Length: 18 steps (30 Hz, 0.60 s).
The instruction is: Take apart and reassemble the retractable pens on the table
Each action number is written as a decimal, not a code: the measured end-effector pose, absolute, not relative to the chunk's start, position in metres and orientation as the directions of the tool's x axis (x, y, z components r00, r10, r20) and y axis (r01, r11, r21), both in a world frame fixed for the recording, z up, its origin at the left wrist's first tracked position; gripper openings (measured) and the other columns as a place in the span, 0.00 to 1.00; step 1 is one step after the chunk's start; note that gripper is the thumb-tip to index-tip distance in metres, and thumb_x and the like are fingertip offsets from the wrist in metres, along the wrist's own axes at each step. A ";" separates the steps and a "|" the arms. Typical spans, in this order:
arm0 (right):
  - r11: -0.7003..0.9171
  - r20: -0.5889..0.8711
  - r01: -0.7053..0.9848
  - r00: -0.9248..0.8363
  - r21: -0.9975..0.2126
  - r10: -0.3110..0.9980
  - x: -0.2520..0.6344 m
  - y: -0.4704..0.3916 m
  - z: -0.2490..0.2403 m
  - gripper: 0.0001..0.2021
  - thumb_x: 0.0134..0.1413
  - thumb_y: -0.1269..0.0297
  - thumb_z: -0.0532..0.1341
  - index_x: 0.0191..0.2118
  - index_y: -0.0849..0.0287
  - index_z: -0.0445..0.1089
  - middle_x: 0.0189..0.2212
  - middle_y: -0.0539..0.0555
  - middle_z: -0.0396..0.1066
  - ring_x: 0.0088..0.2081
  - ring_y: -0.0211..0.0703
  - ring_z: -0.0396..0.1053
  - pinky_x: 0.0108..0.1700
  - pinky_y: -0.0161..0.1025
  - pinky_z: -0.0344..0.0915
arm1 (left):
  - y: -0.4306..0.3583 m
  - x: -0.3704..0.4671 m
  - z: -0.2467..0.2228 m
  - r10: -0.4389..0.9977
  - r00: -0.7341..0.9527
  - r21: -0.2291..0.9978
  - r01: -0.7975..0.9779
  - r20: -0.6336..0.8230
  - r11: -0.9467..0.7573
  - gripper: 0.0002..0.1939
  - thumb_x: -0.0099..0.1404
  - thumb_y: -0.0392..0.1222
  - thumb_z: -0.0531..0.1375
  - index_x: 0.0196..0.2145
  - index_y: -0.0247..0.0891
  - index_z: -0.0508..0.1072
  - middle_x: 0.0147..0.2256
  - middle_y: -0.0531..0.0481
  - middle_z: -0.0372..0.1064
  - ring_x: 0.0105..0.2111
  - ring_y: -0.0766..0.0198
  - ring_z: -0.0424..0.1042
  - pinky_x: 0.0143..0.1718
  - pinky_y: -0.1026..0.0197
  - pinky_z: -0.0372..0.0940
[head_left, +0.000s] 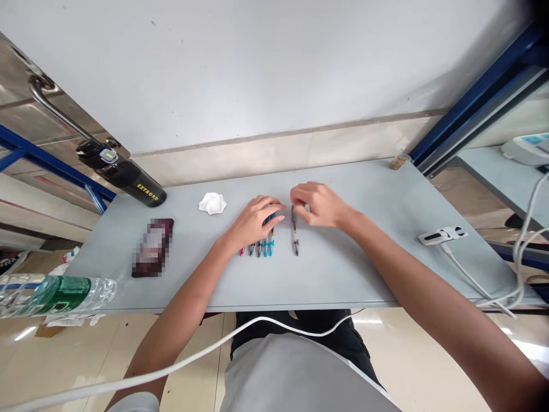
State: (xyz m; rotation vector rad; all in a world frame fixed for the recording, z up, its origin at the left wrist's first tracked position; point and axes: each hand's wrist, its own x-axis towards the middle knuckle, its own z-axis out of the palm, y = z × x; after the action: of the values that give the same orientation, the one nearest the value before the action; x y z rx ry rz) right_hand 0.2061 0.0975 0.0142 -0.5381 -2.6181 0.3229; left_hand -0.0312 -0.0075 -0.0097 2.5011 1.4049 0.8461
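Observation:
Several pens lie side by side on the grey table, with red, black and teal ends showing. My left hand rests over them, its fingers stretched out and its thumb apart, hiding their upper parts. To the right, a separate clear-barrelled pen with a dark grip and clip lies pointing away from me. At that pen's far end is my right hand, fingers curled in around it; the exact contact is partly hidden.
A crumpled white tissue, a blurred dark-red packet, a black bottle and a plastic water bottle are on the left. At right are a small cup and a white power strip. A white cable crosses in front.

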 end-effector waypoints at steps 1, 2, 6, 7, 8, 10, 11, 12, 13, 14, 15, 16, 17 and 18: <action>0.852 0.335 0.437 -0.788 -0.287 0.517 0.213 0.105 0.018 0.02 0.59 0.66 0.57 0.34 0.54 0.65 0.27 0.53 0.70 0.27 0.45 0.56 0.36 0.44 0.50 | -0.008 -0.029 -0.010 0.822 0.415 0.401 0.727 0.389 -0.557 0.18 0.82 0.47 0.57 0.63 0.45 0.78 0.58 0.40 0.77 0.59 0.47 0.73 0.64 0.42 0.68; 0.801 0.299 0.543 -0.743 -0.253 0.599 0.219 0.112 0.021 0.03 0.60 0.64 0.58 0.35 0.54 0.66 0.25 0.53 0.70 0.26 0.44 0.55 0.34 0.44 0.48 | -0.010 -0.027 -0.011 0.818 0.431 0.413 0.712 0.379 -0.567 0.19 0.82 0.48 0.57 0.65 0.47 0.77 0.61 0.41 0.76 0.61 0.48 0.73 0.66 0.41 0.67; 0.637 0.155 0.754 -0.618 -0.161 0.771 0.240 0.134 0.029 0.05 0.58 0.60 0.62 0.35 0.55 0.70 0.28 0.54 0.76 0.28 0.46 0.62 0.34 0.43 0.50 | -0.014 -0.019 -0.013 0.790 0.511 0.419 0.669 0.339 -0.613 0.18 0.82 0.47 0.58 0.64 0.54 0.79 0.66 0.44 0.73 0.66 0.49 0.70 0.68 0.39 0.64; 0.617 0.107 0.771 -0.608 -0.157 0.787 0.243 0.137 0.030 0.05 0.57 0.59 0.63 0.35 0.54 0.70 0.30 0.55 0.77 0.29 0.47 0.65 0.34 0.43 0.51 | -0.015 -0.018 -0.012 0.784 0.521 0.409 0.668 0.339 -0.621 0.16 0.82 0.47 0.58 0.61 0.53 0.82 0.66 0.45 0.73 0.65 0.49 0.70 0.67 0.39 0.65; 0.603 0.058 0.782 -0.602 -0.158 0.797 0.246 0.140 0.031 0.06 0.57 0.58 0.63 0.34 0.54 0.71 0.31 0.55 0.78 0.31 0.48 0.67 0.34 0.43 0.52 | -0.016 -0.018 -0.011 0.779 0.521 0.398 0.671 0.348 -0.626 0.15 0.82 0.47 0.58 0.56 0.51 0.84 0.64 0.45 0.75 0.64 0.49 0.71 0.66 0.39 0.65; 0.579 -0.036 0.797 -0.592 -0.171 0.805 0.250 0.143 0.031 0.07 0.56 0.57 0.65 0.33 0.53 0.72 0.33 0.55 0.79 0.33 0.50 0.69 0.34 0.44 0.54 | -0.016 -0.018 -0.010 0.778 0.503 0.376 0.684 0.377 -0.625 0.13 0.81 0.46 0.59 0.48 0.46 0.86 0.59 0.43 0.78 0.60 0.49 0.73 0.63 0.41 0.67; 0.567 -0.073 0.803 -0.586 -0.181 0.807 0.252 0.144 0.031 0.07 0.55 0.57 0.66 0.32 0.52 0.72 0.33 0.55 0.79 0.33 0.51 0.70 0.34 0.44 0.55 | -0.016 -0.018 -0.009 0.781 0.489 0.369 0.694 0.389 -0.618 0.13 0.81 0.46 0.59 0.45 0.44 0.85 0.56 0.43 0.79 0.57 0.50 0.74 0.62 0.42 0.67; 0.556 -0.101 0.808 -0.580 -0.193 0.808 0.254 0.145 0.030 0.07 0.54 0.56 0.67 0.32 0.52 0.73 0.33 0.55 0.79 0.33 0.51 0.71 0.35 0.44 0.56 | -0.015 -0.019 -0.008 0.785 0.477 0.364 0.703 0.395 -0.610 0.13 0.81 0.45 0.59 0.43 0.43 0.85 0.54 0.42 0.79 0.55 0.50 0.75 0.61 0.42 0.68; 0.548 -0.117 0.811 -0.576 -0.203 0.809 0.255 0.146 0.029 0.07 0.54 0.56 0.67 0.31 0.52 0.74 0.33 0.56 0.79 0.33 0.52 0.71 0.35 0.45 0.57 | -0.015 -0.020 -0.008 0.790 0.469 0.360 0.712 0.396 -0.603 0.13 0.81 0.45 0.60 0.42 0.43 0.84 0.52 0.42 0.80 0.53 0.50 0.75 0.60 0.42 0.68; 0.547 -0.126 0.810 -0.577 -0.211 0.807 0.256 0.147 0.028 0.07 0.53 0.56 0.68 0.30 0.51 0.74 0.33 0.56 0.78 0.34 0.52 0.71 0.35 0.45 0.58 | -0.014 -0.021 -0.008 0.793 0.463 0.356 0.719 0.396 -0.597 0.12 0.80 0.45 0.60 0.41 0.42 0.83 0.50 0.42 0.79 0.52 0.50 0.75 0.59 0.43 0.68; 0.548 -0.128 0.808 -0.580 -0.215 0.804 0.257 0.148 0.027 0.07 0.53 0.56 0.69 0.30 0.51 0.74 0.32 0.56 0.78 0.33 0.52 0.71 0.35 0.45 0.58 | -0.013 -0.022 -0.008 0.795 0.461 0.353 0.723 0.394 -0.594 0.12 0.80 0.44 0.60 0.41 0.42 0.82 0.50 0.42 0.79 0.52 0.51 0.75 0.59 0.43 0.68; 0.550 -0.126 0.807 -0.582 -0.216 0.803 0.257 0.148 0.026 0.07 0.52 0.56 0.69 0.30 0.51 0.75 0.32 0.56 0.78 0.33 0.52 0.71 0.35 0.45 0.58 | -0.013 -0.023 -0.008 0.796 0.460 0.352 0.724 0.394 -0.593 0.11 0.80 0.44 0.60 0.41 0.42 0.81 0.50 0.42 0.79 0.51 0.51 0.75 0.59 0.43 0.67; 0.553 -0.124 0.805 -0.584 -0.213 0.802 0.256 0.148 0.025 0.07 0.52 0.55 0.69 0.31 0.52 0.75 0.32 0.56 0.77 0.33 0.52 0.71 0.35 0.45 0.58 | -0.013 -0.024 -0.008 0.796 0.459 0.351 0.725 0.395 -0.592 0.10 0.80 0.44 0.60 0.41 0.42 0.80 0.49 0.42 0.78 0.51 0.51 0.74 0.59 0.44 0.67; 0.558 -0.123 0.803 -0.587 -0.207 0.800 0.256 0.148 0.025 0.08 0.51 0.55 0.69 0.32 0.51 0.75 0.33 0.56 0.77 0.33 0.52 0.71 0.35 0.45 0.59 | -0.013 -0.024 -0.008 0.796 0.458 0.353 0.725 0.395 -0.592 0.09 0.80 0.43 0.60 0.42 0.42 0.80 0.50 0.42 0.78 0.51 0.51 0.74 0.59 0.44 0.67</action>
State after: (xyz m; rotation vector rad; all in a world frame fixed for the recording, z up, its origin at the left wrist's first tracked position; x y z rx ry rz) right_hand 0.2557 0.1475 0.0252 -1.4333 -2.7857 0.3826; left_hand -0.0245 -0.0128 -0.0084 2.5658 1.3466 0.8047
